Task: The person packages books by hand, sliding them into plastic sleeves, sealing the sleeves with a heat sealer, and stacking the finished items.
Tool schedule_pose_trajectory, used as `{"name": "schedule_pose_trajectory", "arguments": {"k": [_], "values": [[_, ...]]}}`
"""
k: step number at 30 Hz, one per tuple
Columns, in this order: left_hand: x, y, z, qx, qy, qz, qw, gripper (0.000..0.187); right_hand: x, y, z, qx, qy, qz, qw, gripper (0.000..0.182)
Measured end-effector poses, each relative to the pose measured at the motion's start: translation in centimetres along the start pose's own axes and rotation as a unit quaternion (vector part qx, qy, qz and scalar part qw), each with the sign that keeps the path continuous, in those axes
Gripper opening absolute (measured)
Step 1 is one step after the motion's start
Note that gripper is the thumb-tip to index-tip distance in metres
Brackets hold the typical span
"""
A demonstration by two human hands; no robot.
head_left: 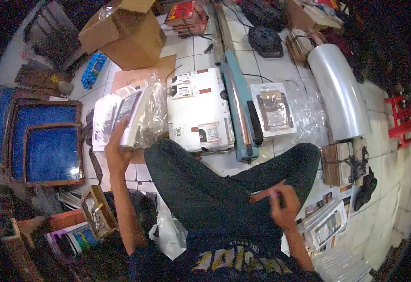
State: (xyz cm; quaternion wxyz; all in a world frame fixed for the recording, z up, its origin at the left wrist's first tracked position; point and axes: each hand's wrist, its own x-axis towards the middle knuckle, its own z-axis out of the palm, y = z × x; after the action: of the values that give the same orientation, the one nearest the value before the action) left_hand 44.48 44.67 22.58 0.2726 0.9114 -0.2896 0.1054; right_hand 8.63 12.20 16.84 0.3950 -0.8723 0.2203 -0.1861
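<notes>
My left hand (117,144) is at the near edge of a white book (129,110) with a picture on its cover, fingers closed on it. The book lies tilted over other white books (103,120), beside crumpled clear plastic (154,110). Over my crossed legs, my right hand (284,204) is curled around a small reddish-brown stick-like thing (262,195) with a pale end; its exact kind is unclear. In front of me lies a white printed carton (198,108), and right of it a long teal bar sealer (240,103).
Another book (275,110) lies on plastic film right of the sealer. Beyond it stands a large roll of clear film (339,91). A cardboard box (130,40) is at the back left, blue-panelled frames (53,150) at left, and stacked booklets (325,225) near my right side.
</notes>
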Motion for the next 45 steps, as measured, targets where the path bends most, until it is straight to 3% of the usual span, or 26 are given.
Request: {"name": "schedule_pose_trajectory", "arguments": {"k": [3,4,6,7,9,11,12,13,15,16,17,19,21,22,23,24,26,27,29,30,34,37,39,42,43,45], "values": [[-1.5,4.5,-2.0,-0.031,0.014,-0.056,0.998,0.078,4.0,-5.0,5.5,0.144,-0.119,-0.032,0.982,0.013],[-2.8,4.9,-2.2,-0.029,0.025,0.003,0.999,0.068,5.2,-6.6,6.7,0.191,-0.165,-0.034,0.967,0.017],[-4.7,8.6,-1.8,-0.046,0.048,0.018,0.998,0.056,6.5,-8.3,9.7,0.408,-0.273,0.062,0.869,0.050],[-5.9,10.3,-1.6,-0.043,0.053,0.033,0.997,0.054,7.0,-9.4,10.6,0.409,-0.278,0.065,0.867,0.050],[-8.0,12.6,-0.8,-0.050,0.021,0.039,0.998,0.052,8.2,-11.2,11.6,0.758,-0.301,0.220,0.535,0.062],[-9.9,13.8,0.2,0.030,-0.040,0.083,0.995,0.048,8.6,-10.8,12.0,0.810,-0.287,0.216,0.463,0.078],[-10.6,15.1,1.1,0.040,-0.025,0.084,0.995,0.045,7.8,-9.1,13.4,0.831,-0.230,0.265,0.432,0.066],[-11.7,15.7,2.1,0.036,-0.013,0.069,0.997,0.046,7.4,-7.7,14.0,0.830,-0.233,0.265,0.433,0.066],[-13.1,17.4,3.3,0.030,-0.027,0.026,0.999,0.052,7.0,-5.8,14.5,0.621,-0.219,0.183,0.730,0.051],[-13.1,17.9,3.3,0.040,-0.085,0.024,0.995,0.056,9.6,-13.7,9.0,0.556,-0.213,0.265,0.758,0.038],[-13.1,18.7,3.0,0.049,-0.147,0.022,0.988,0.059,9.1,-11.9,10.5,0.476,-0.193,0.178,0.839,0.035],[-11.8,20.3,2.1,0.020,-0.187,-0.011,0.982,0.067,9.3,-9.6,11.4,0.423,-0.202,0.251,0.847,0.035],[-11.5,18.9,1.1,-0.141,-0.165,-0.041,0.975,0.067,10.0,-7.9,11.9,0.447,-0.207,0.225,0.841,0.038],[-11.3,16.7,1.2,-0.102,-0.031,-0.077,0.991,0.068,10.1,-7.6,11.8,0.457,-0.205,0.253,0.828,0.039],[-11.1,15.1,1.3,-0.170,0.038,-0.294,0.940,0.063,10.0,-7.2,11.8,0.466,-0.201,0.284,0.813,0.039],[-11.5,11.1,2.3,-0.163,0.130,-0.270,0.940,0.055,9.9,-6.3,12.0,0.463,-0.212,0.301,0.806,0.042],[-13.0,3.8,4.2,-0.101,0.171,-0.303,0.932,0.045,9.8,-5.5,12.4,0.481,-0.209,0.307,0.794,0.043],[-12.7,3.4,3.2,-0.099,0.167,-0.296,0.935,0.045,9.7,-5.1,12.6,0.502,-0.207,0.319,0.777,0.044],[-12.5,3.2,1.6,-0.360,0.038,-0.459,0.811,0.048,9.1,-3.7,13.6,0.520,-0.205,0.309,0.770,0.044],[-12.2,3.1,1.5,-0.433,-0.009,-0.451,0.781,0.053,9.0,-2.9,14.2,0.529,-0.213,0.299,0.765,0.045],[-11.1,7.0,-0.9,-0.321,-0.054,-0.369,0.871,0.036,8.3,-1.1,14.9,0.489,-0.212,0.301,0.791,0.047],[-9.2,9.1,-2.7,-0.301,-0.043,-0.366,0.880,0.033,8.1,-1.3,13.3,0.571,-0.242,0.343,0.706,0.050],[-8.4,10.4,-4.8,-0.290,-0.045,-0.349,0.890,0.035,7.2,-1.3,12.4,0.579,-0.208,0.351,0.706,0.053],[-7.2,12.6,-6.6,-0.354,-0.012,-0.323,0.878,0.034,6.0,-1.1,10.3,0.704,-0.229,0.388,0.549,0.059],[-6.8,12.9,-6.6,-0.353,-0.013,-0.321,0.879,0.034,5.9,-1.3,10.1,0.705,-0.227,0.388,0.549,0.059],[-6.1,13.1,-6.5,-0.253,-0.067,-0.332,0.906,0.030,5.6,-2.3,9.5,0.576,-0.240,0.341,0.703,0.058]]}}
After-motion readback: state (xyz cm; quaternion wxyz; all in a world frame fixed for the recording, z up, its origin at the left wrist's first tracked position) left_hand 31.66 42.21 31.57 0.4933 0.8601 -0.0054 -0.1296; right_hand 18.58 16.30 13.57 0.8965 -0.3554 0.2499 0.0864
